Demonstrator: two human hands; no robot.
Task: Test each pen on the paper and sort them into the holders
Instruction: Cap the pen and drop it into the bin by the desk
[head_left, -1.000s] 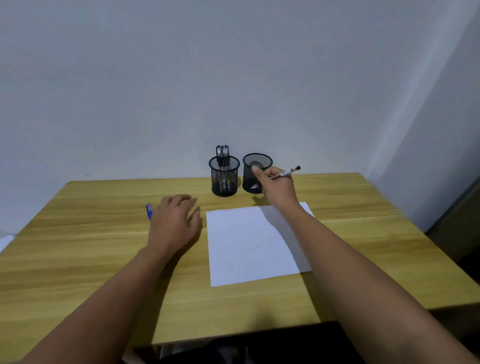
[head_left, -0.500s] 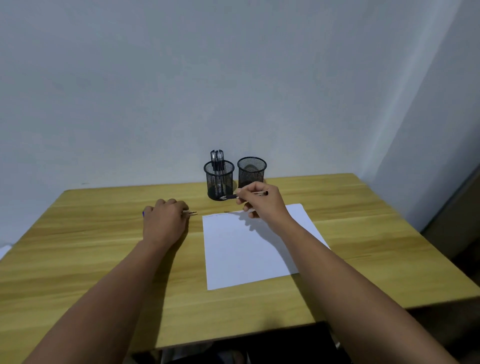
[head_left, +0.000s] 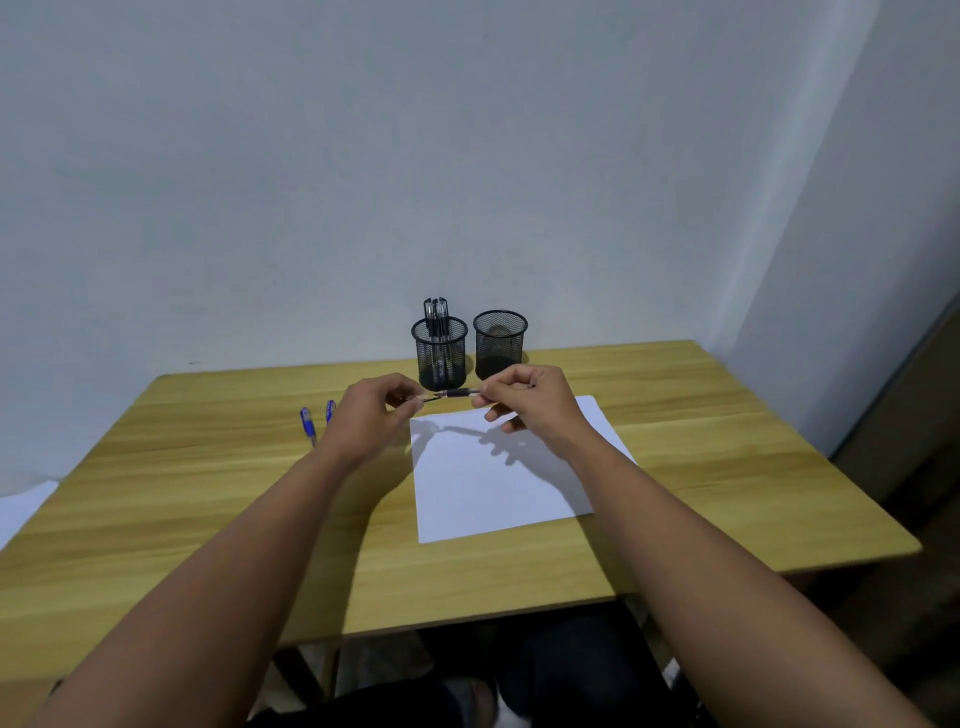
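Nearest, below the fingers, a white paper (head_left: 498, 473) lies on the counter (head_left: 208, 519). Above its far edge the right hand (head_left: 530, 402) pinches a black pen (head_left: 460, 393) held level, its tip pinched by the left hand (head_left: 371, 415). Left of the left fingers lie two blue pens (head_left: 317, 418). Beyond stand the left holder (head_left: 439, 353) with pens and the right holder (head_left: 500, 344).

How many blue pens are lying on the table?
2. Both lie side by side on the wooden table, left of the paper: one blue pen and a second partly hidden behind the left hand. More could be hidden there.
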